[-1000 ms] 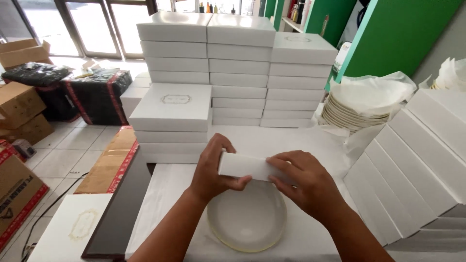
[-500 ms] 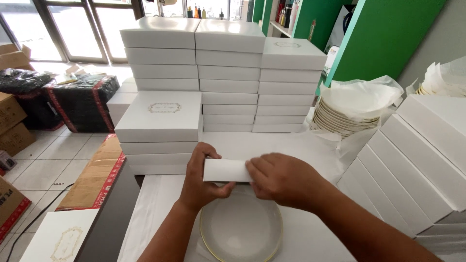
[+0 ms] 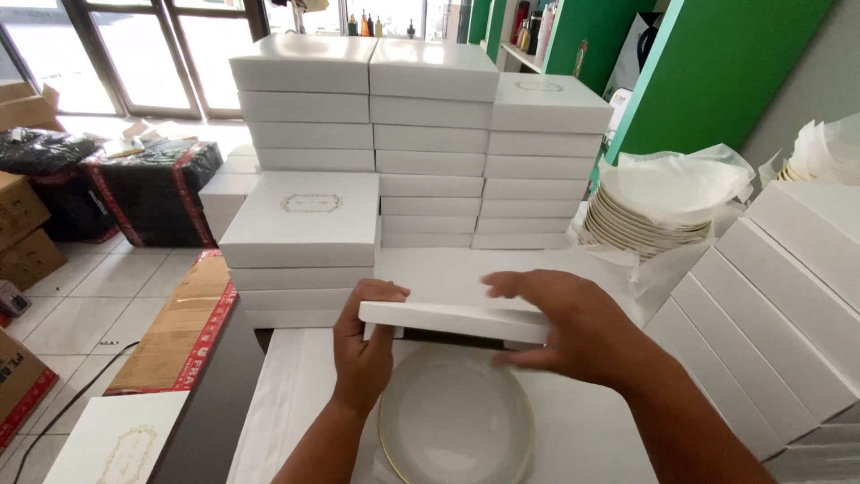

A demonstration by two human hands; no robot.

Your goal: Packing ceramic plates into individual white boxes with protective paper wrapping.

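Note:
My left hand [image 3: 360, 345] grips the left end of a flat white box [image 3: 448, 318], thumb on top. My right hand [image 3: 563, 323] holds the box's right end, fingers spread over its top. The box is level and hangs just above a round white plate [image 3: 455, 421] with a gold rim, which lies on the white-covered table [image 3: 296, 394]. The plate's far edge is hidden by the box.
Tall stacks of white boxes [image 3: 430, 143] stand behind, with a lower stack [image 3: 300, 233] at the left. A pile of plates under tissue paper [image 3: 649, 211] is at the right. More white boxes [image 3: 779, 296] lean at the far right. Cardboard cartons [image 3: 27, 224] sit on the floor.
The box was held folded and narrow between both hands; now it is opened out into a wide flat box, and my hands have moved apart to its ends.

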